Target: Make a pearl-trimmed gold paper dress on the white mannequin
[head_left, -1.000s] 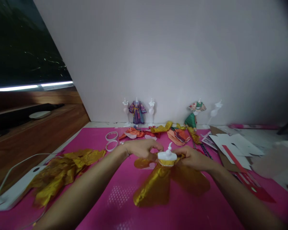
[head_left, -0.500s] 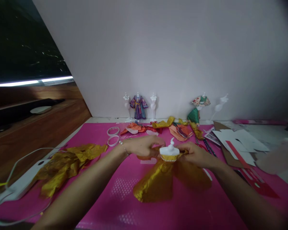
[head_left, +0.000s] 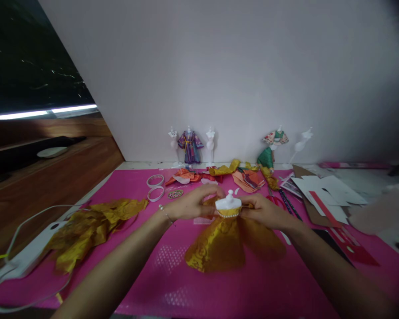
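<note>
A small white mannequin bust stands between my hands, dressed in a gold gown with a row of pearls at the chest. My left hand is at the bust's left side, its fingers curled behind the gown; the fingertips are partly hidden. On the other side, my right hand pinches the gold fabric at the gown's back edge. The skirt spreads in two parts over the pink mat.
Crumpled gold fabric and a white power strip lie at left. Tape rolls, orange scraps and small mannequins are farther back. Scissors, white paper and red card lie at right.
The dressed bust has shifted slightly left and turned a little, with both hands still at its sides. A small patterned oval behind my left hand now shows.
</note>
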### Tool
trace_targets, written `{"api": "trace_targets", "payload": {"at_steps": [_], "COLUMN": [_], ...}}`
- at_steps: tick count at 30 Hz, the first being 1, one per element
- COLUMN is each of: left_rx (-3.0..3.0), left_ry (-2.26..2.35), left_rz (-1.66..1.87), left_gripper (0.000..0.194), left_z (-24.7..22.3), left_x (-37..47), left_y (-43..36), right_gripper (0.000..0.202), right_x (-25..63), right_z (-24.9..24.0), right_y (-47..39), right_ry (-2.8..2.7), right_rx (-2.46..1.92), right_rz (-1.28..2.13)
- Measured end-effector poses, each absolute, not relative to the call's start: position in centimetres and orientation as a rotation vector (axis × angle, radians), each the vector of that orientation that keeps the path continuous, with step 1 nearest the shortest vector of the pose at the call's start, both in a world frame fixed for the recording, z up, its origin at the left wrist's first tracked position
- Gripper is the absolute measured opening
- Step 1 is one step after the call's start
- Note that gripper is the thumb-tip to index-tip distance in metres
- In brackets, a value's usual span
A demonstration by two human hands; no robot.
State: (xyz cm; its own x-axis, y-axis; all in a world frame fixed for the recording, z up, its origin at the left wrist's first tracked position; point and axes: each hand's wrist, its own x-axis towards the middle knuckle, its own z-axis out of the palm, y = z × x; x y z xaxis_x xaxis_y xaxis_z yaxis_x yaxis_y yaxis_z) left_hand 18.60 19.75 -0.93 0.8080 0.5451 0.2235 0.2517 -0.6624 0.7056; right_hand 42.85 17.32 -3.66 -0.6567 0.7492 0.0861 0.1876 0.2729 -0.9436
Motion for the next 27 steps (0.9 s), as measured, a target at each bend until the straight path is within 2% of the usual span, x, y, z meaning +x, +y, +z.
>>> {"api": "trace_targets", "payload": {"at_steps": [3, 8, 20, 27], "left_rx": [2.263, 2.261, 2.446, 2.322], "left_ry": [0.625, 0.611, 0.880, 0.886], "left_rz": [0.731, 0.930, 1.001, 0.934], "left_gripper": [0.031, 0.015, 0.003, 0.024], "left_z": [-1.7, -2.9, -3.8, -3.0], "left_x": [18.5, 18.5, 18.8, 19.3], "left_y": [19.2, 18.4, 15.8, 13.5], "right_gripper": [0.030, 0.031, 0.030, 0.031], "right_x": [42.8, 42.9, 42.5, 42.2], "right_z": [-3.6, -4.0, -3.8, -4.0], "right_y": [17.2, 17.2, 16.4, 16.3], "right_ry": [-2.000, -1.971, -1.933, -1.936], "right_rx": [-0.834, -0.831, -0.845, -0.902], "right_rz": [1.404, 1.412, 1.405, 1.352]}}
